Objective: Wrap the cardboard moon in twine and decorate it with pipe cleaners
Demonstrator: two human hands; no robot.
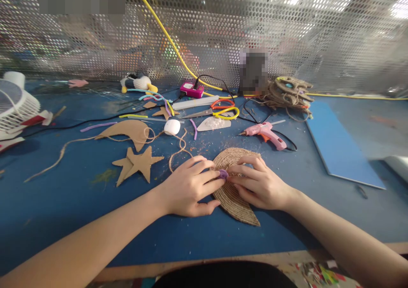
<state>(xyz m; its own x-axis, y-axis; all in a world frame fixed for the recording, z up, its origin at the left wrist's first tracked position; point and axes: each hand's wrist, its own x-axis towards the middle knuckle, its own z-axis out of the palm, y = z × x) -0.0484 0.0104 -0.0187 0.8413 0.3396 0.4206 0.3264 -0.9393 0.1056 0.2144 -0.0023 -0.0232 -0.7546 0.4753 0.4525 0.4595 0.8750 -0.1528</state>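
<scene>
A crescent moon shape covered in twine [236, 209] lies flat on the table in front of me. On its inner part sits a small rounded purple piece [223, 174], partly covered by fingers. My left hand [194, 186] comes from the left, its fingertips pressing the purple piece while the thumb rests near the crescent's edge. From the right, the bent fingers of my right hand [258, 179] meet the same piece. A pink hot glue gun [264, 131] lies just beyond the crescent.
Cardboard stars [140, 164], a cardboard crescent [127, 130] and loose twine [60, 156] lie to the left. Behind are scissors [207, 112], a white ball [172, 127] and a glue-covered scrap [214, 124]. A twine bundle [287, 92] and blue board [344, 145] stay right; a fan [15, 105] stands left.
</scene>
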